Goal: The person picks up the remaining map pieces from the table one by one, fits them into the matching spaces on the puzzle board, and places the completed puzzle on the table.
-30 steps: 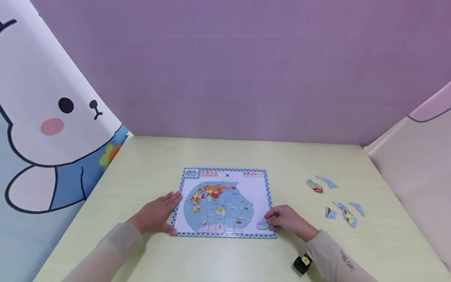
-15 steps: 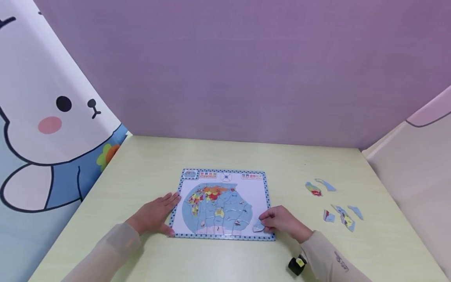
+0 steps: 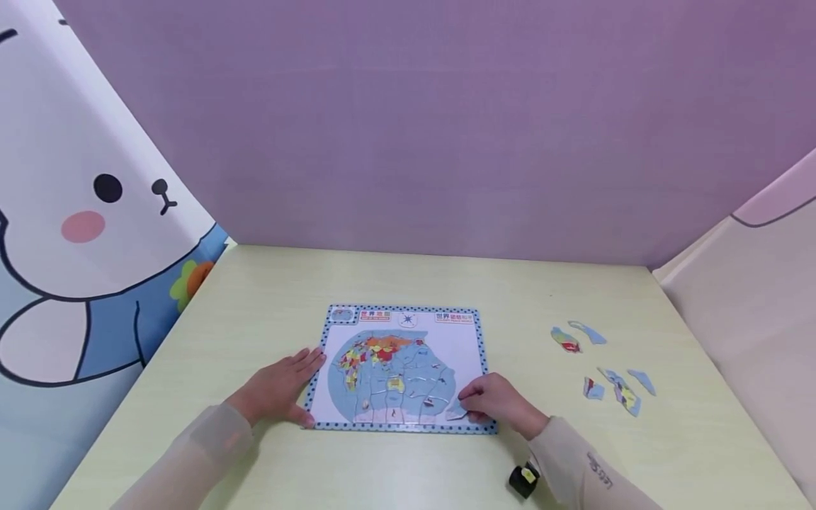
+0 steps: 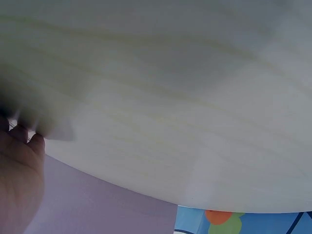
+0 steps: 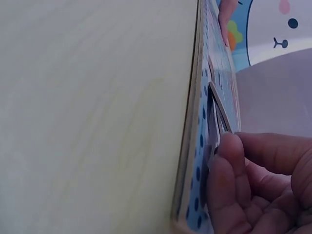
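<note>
A world map puzzle board (image 3: 462, 347) with a blue dotted border lies on the table, its oval partly filled with joined map pieces (image 3: 395, 386). At the lower right of the board, my right hand (image 3: 500, 402) pinches a pale blue puzzle piece (image 3: 455, 411) between thumb and fingers. In the right wrist view this puzzle piece (image 5: 220, 105) is tilted, one edge raised off the board. My left hand (image 3: 280, 386) rests at the board's left edge, fingers straight and touching the border. The left wrist view shows only part of the left hand (image 4: 22, 170).
Several loose puzzle pieces lie on the table at right, among them a red-green piece (image 3: 566, 340) and a yellow-blue piece (image 3: 621, 391). A small black object (image 3: 523, 480) is by the right wrist. A purple backdrop (image 3: 433, 127) rises behind the table (image 3: 268, 276).
My right hand has slid left across the board with the puzzle piece, closer to the joined pieces. The left hand keeps its place on the board's edge.
</note>
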Demonstrator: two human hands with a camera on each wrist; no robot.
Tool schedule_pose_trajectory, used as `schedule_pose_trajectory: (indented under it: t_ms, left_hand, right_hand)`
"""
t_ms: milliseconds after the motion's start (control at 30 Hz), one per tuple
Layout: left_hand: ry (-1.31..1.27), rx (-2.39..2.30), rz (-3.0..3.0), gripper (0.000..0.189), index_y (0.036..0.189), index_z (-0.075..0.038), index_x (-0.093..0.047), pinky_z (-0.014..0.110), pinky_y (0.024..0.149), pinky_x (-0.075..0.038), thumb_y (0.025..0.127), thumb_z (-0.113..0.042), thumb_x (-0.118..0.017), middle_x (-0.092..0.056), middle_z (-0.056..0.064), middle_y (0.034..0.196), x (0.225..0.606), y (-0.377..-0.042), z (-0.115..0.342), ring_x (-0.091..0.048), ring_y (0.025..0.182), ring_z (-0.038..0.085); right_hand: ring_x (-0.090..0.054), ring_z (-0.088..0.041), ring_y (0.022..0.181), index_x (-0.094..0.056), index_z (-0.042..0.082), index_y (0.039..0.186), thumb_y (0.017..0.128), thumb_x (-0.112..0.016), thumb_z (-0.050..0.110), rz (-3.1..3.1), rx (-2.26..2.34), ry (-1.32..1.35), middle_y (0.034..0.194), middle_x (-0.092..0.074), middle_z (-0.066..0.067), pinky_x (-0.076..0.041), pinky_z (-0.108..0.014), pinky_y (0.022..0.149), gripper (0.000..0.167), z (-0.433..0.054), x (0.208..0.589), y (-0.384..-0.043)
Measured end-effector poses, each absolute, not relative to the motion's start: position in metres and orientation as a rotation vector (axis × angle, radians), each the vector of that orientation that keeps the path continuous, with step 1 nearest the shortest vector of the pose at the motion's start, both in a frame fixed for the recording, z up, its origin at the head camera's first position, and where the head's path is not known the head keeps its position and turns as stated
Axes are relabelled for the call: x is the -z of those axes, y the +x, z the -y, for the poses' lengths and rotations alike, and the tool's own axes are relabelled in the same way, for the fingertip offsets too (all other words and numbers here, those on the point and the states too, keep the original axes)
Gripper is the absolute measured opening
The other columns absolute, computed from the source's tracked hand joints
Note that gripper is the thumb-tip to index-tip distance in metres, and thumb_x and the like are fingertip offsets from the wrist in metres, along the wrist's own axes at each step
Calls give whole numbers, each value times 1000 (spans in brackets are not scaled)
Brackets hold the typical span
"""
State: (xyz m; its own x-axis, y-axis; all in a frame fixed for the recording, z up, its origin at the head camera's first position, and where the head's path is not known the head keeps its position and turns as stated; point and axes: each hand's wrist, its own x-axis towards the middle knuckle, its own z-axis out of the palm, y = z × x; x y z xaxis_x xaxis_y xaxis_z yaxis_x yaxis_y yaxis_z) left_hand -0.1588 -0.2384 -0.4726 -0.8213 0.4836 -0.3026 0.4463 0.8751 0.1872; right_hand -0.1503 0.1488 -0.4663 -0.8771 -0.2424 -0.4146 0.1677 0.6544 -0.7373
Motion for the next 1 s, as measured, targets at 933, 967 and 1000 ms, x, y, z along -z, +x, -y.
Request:
schedule_pose_trajectory:
  t_ms: [933, 967, 1000]
  left_hand:
    - [655, -126, -2702, 110, 149, 0, -29, 50, 112, -26, 69, -58, -76, -25, 15, 156, 471, -157, 235, -20, 142, 37]
    - [655, -128, -2700, 110, 149, 0, -28, 51, 111, -26, 69, -58, -76, -25, 15, 156, 471, -157, 235, -20, 142, 37]
    - [659, -133, -2701, 110, 148, 1, -29, 51, 111, -26, 69, -58, -76, -25, 16, 155, 470, -157, 235, -20, 142, 38]
  right_hand:
    - [-53, -15, 65, -68, 9, 77, 85, -71, 10, -2462, 933, -226, 67, -58, 0, -44, -28, 62, 9, -136, 461, -147]
    - [-53, -15, 65, -68, 9, 77, 85, -71, 10, -2466, 926, -232, 67, -58, 0, -44, -28, 62, 9, -136, 461, -147]
    - [-53, -15, 65, -68, 9, 76, 85, -71, 10, -2470, 915, -235, 67, -58, 1, -43, -27, 61, 9, -136, 462, -148]
